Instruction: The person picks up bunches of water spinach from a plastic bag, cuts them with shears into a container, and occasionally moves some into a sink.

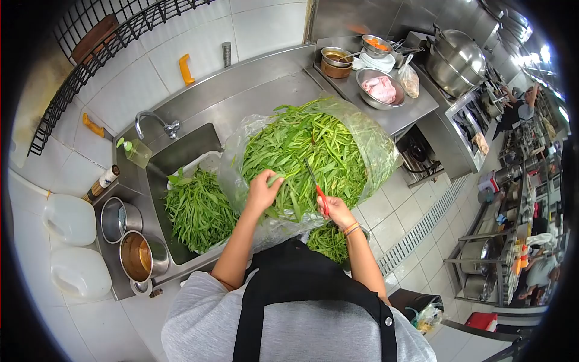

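Long green leafy vegetables [301, 151] fill a large clear plastic bag [377, 145] in front of me. My left hand [263, 192] pinches a few green stems at the near left of the pile. In my right hand [339, 214] is a red-handled knife [322, 196], its thin dark blade pointing up and left over the greens. More leaves [199, 211] are heaped in a white basket [211, 158] in the sink at the left. Below my right hand, cut green stems [327, 242] lie low down, their container mostly hidden.
Behind the sink stand a faucet [158, 125] and a soap bottle [137, 152]. Metal pots [143, 256] and white jugs [78, 271] are at the left. A bowl of raw meat [380, 90] sits at the back right. Other people [522, 108] are at the far right.
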`<state>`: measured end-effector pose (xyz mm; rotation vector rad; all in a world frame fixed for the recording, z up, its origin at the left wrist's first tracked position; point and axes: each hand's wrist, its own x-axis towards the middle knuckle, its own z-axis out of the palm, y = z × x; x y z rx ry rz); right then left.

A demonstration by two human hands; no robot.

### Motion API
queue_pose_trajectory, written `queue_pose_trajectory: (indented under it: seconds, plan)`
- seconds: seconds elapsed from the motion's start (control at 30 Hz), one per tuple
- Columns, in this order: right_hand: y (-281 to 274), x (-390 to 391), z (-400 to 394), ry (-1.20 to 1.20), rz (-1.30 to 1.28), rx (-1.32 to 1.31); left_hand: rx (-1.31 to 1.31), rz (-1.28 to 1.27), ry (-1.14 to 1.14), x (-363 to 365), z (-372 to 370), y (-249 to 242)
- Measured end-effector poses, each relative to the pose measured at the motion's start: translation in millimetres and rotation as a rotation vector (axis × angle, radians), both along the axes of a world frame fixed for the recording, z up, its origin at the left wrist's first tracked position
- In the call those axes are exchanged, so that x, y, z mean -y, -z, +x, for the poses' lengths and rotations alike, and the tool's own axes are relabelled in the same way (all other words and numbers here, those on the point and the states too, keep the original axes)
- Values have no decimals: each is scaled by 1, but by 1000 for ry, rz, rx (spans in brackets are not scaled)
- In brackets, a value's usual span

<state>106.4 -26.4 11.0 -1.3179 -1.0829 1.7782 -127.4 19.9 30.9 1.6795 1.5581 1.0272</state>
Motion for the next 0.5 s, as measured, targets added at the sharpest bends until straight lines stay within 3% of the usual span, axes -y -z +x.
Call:
queue_pose_trajectory:
  seconds: [0.1, 0.17, 0.23, 0.33, 0.37, 0.43, 0.5]
  plan:
    - [-14, 10, 5, 26, -30, 28, 74, 193, -177, -17, -1, -10]
    - [-22, 10, 5, 39, 3, 26, 138, 100, -199, -38, 0, -14]
    - [-29, 0, 2, 68, 91, -1, 412, 78, -143, -64, 12, 3]
    - [-36, -19, -6, 59, 50, 89, 10, 52, -63, -90, 32, 23]
    - [-36, -22, -8, 56, -27, 125, 10, 56, -57, -92, 36, 27]
    - [-24, -24, -8, 64, -47, 136, -377, 53, -94, -95, 41, 28]
    - [-20, -18, -7, -2, -43, 164, -344, -24, -94, -96, 38, 29]
